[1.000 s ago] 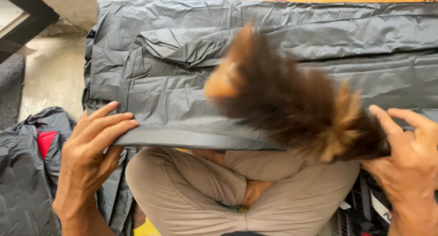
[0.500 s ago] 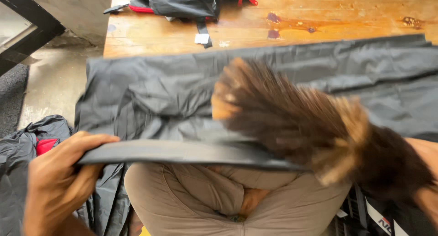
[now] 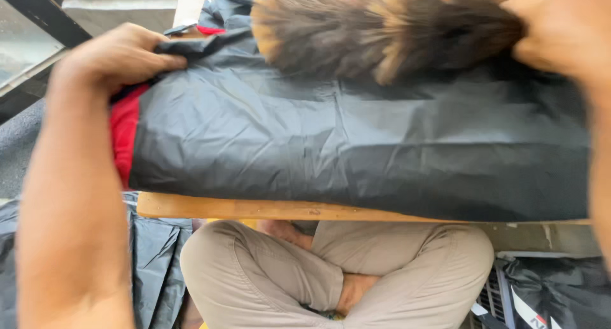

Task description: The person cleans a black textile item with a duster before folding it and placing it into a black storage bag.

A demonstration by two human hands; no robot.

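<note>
Nearest the camera, the person's crossed legs in beige trousers (image 3: 331,272) sit under the near edge of a wooden table (image 3: 223,208). Dark garments (image 3: 153,252) lie heaped on the floor at the lower left, and more dark fabric with a white mark lies at the lower right.

On the tabletop a folded dark grey jacket (image 3: 356,151) lies flat, spanning the table from its left end to the right edge of the view, its long fold running along the near edge of the table. A strip of red lining (image 3: 124,135) shows at the jacket's left end.

Further out, the left hand (image 3: 118,58) reaches to the far left corner of the jacket, fingers curled and pinching the cloth there. The right hand (image 3: 563,30) sits at the far right, blurred; its fingers close on the end of a brown and tan fur trim (image 3: 382,33), which lies along the jacket's far edge.

Beyond the jacket, more dark cloth and a scrap of red show at the far side of the table, too cut off to tell apart.
</note>
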